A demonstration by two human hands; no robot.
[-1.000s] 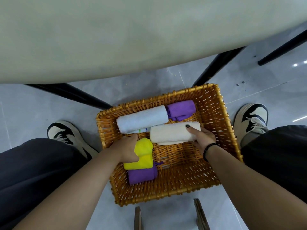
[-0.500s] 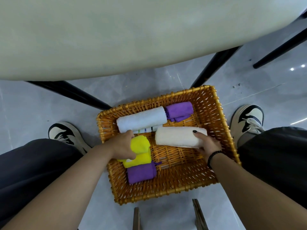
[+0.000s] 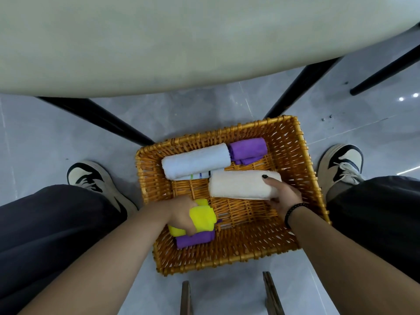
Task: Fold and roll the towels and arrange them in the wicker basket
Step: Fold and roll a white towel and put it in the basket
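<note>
A woven orange-brown wicker basket (image 3: pixel 302 160) sits on the grey tiled floor (image 3: pixel 200 110), between the person's two black-and-white shoes. Inside it at the back lie a rolled pale blue towel (image 3: pixel 195 161) and a folded purple towel (image 3: pixel 248 150), side by side and touching. The right hand (image 3: pixel 283 196) grips one end of a rolled cream towel (image 3: pixel 238 185), fingers curled round it (one dark-painted nail shows on top). The left hand (image 3: pixel 181 212) holds a folded yellow towel (image 3: pixel 203 215), which rests on a second purple towel (image 3: pixel 196 239) near the basket's front left corner. A big pale round tabletop (image 3: pixel 159 42) fills the top.
</note>
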